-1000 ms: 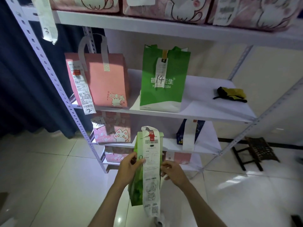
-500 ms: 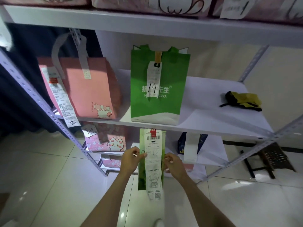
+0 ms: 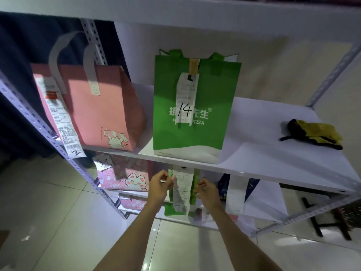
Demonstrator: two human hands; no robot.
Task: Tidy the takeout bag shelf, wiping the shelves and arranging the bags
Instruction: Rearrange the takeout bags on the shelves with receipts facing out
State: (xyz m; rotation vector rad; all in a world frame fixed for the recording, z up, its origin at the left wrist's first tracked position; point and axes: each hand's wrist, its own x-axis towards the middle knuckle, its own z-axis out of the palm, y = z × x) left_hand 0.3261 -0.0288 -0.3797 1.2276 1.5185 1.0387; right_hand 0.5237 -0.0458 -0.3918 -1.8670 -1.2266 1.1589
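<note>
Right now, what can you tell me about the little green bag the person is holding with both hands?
The small green bag looks like soft non-woven fabric. It hangs upright below the front edge of the middle shelf, which hides its top. A long white receipt with dark print hangs down its front, crumpled near the bottom. The left hand pinches its left edge and the right hand grips its right edge, so it hangs between them, in front of the lower shelves.

White shelf [image 3: 273,169] bears pink bag [image 3: 101,106], green bag [image 3: 195,106], cloth [image 3: 316,133].
</note>
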